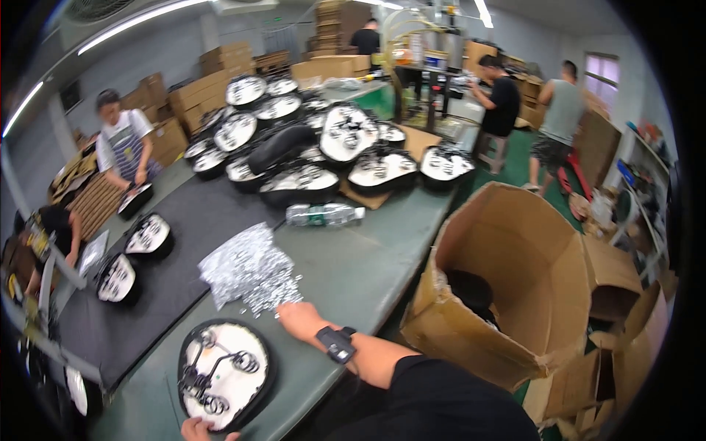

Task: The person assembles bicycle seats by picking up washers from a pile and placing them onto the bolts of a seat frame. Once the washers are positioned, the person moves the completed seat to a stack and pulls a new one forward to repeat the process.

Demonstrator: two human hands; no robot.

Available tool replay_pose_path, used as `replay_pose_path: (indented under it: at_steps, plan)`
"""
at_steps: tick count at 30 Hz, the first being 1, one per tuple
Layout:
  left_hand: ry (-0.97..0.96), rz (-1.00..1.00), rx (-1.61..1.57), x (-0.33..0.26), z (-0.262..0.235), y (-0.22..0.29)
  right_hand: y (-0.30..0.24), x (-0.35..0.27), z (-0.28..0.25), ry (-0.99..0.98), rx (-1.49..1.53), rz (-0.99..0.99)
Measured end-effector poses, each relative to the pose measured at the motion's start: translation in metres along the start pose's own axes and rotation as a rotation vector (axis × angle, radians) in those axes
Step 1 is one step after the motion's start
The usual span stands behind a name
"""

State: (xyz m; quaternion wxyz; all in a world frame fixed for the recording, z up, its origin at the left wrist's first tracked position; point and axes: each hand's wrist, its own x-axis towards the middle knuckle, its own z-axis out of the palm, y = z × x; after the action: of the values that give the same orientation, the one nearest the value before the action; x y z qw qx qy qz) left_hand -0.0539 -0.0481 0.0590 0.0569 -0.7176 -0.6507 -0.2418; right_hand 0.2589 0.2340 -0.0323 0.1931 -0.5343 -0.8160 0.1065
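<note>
A black bicycle saddle (pixel 224 371) lies upside down on the grey-green table (pixel 353 264) in front of me, its white underside and metal springs facing up. My left hand (pixel 203 428) grips its near rim at the bottom edge of the view. My right hand (pixel 296 318), with a black device strapped to the wrist, reaches to the near edge of a heap of small shiny metal parts (pixel 248 270). Its fingers are curled down onto the parts, and what they hold is hidden.
A clear plastic bottle (pixel 324 214) lies past the heap. Many upturned saddles (pixel 323 147) are stacked at the far end, with more on a dark mat (pixel 184 242). A large open cardboard box (pixel 515 279) stands at my right. A person in an apron (pixel 121 147) works at the left, and others stand far right.
</note>
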Motion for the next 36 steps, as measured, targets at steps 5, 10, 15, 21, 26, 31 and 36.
replay_pose_path:
  at_steps: [5,10,15,21,26,31,36]
  plan:
    - [-0.073,-0.110,-0.015,-0.026,0.028,0.010,-0.004,-0.005,-0.025,0.034,-0.035,-0.012]
    - [0.037,-0.018,0.055,-0.012,0.042,0.071,-0.016,-0.025,-0.053,-0.018,0.079,-0.057]
    - [0.178,-0.038,-0.011,0.038,0.070,0.093,-0.044,-0.051,-0.061,-0.555,0.196,-0.068]
    - [0.126,-0.068,-0.034,0.060,0.077,0.097,-0.045,-0.072,-0.049,-0.209,0.290,-0.213]
    - [0.124,-0.068,-0.159,0.049,0.064,0.089,-0.041,-0.083,-0.044,-0.092,0.193,-0.351]
    - [0.166,-0.149,-0.181,0.042,0.053,0.086,-0.081,-0.070,-0.066,-0.140,0.450,-0.135]
    - [0.071,-0.131,-0.144,0.048,0.058,0.086,-0.115,-0.044,-0.054,0.188,0.471,-0.471]
